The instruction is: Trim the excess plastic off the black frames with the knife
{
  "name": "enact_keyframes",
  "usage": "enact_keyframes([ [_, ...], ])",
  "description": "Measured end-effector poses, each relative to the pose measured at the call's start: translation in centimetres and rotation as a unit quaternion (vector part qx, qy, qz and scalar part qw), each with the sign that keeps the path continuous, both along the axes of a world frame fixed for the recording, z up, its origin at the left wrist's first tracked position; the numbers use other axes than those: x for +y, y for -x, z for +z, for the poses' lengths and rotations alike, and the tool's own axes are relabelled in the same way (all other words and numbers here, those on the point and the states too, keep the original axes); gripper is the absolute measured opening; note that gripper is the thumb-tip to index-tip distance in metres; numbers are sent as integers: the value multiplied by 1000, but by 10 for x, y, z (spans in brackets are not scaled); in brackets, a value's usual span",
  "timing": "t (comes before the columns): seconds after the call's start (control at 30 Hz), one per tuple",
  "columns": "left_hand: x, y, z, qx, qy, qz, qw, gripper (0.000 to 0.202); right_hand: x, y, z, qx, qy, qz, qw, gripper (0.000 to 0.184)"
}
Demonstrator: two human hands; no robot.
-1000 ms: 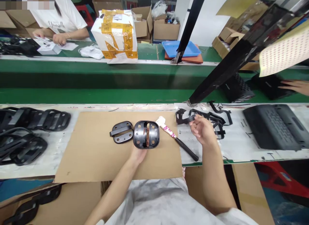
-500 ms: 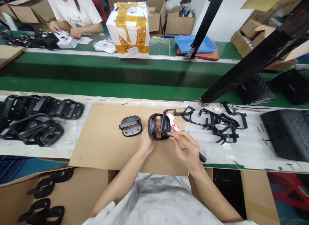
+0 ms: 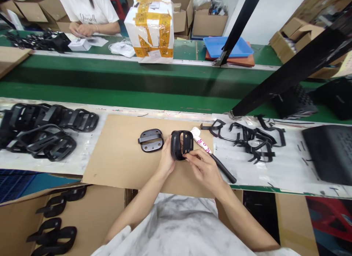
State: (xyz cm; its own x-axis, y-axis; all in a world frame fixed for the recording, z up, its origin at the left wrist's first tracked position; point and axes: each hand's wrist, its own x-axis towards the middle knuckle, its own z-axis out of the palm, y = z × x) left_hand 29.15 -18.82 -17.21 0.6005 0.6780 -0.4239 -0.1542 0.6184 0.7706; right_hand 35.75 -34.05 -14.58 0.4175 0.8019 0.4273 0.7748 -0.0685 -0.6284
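Note:
My left hand (image 3: pixel 167 158) grips a black rounded plastic frame (image 3: pixel 188 140) from its left side, tilted above the cardboard sheet (image 3: pixel 110 153). My right hand (image 3: pixel 205 168) is closed in a pinch at the frame's lower edge. A thin black looped strip (image 3: pixel 175 146) sits against the frame; its end near my right fingertips is mostly hidden. To the left lies a similar black frame with a band across it (image 3: pixel 150 140). A dark-handled tool with a white, pink-marked end (image 3: pixel 224 168) rests beyond my right hand.
Several black frames (image 3: pixel 52 140) are piled at left, and loose black strips (image 3: pixel 250 136) lie at right. More frames sit in a carton (image 3: pixel 101 215) below left. A black post (image 3: pixel 277 78) slants across the right. A co-worker (image 3: pixel 90 17) sits opposite, beside a taped box (image 3: pixel 151 32).
The looped strip has moved from the frame's right side to lie against it. My right hand has shifted left and down to the lower edge. The dark tool handle shows more fully.

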Motion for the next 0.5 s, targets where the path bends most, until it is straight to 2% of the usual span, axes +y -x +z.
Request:
enact_keyframes([
  [0.1, -6, 0, 0, -6, 5, 12, 1000, 25, -2, 1, -1, -4, -23, 5, 1000, 41],
  [0.3, -6, -1, 7, -20, 13, -12, 1000, 27, -2, 4, -2, 4, -35, -9, 999, 41],
  [0.4, -4, 1, 11, -32, 2, -38, 999, 32, -1, 1, 5, 33, 19, 3, 999, 33],
  [0.5, -2, 3, 13, -22, 15, -71, 997, 40, -4, -7, 19, 101, 122, 52, 986, 31],
])
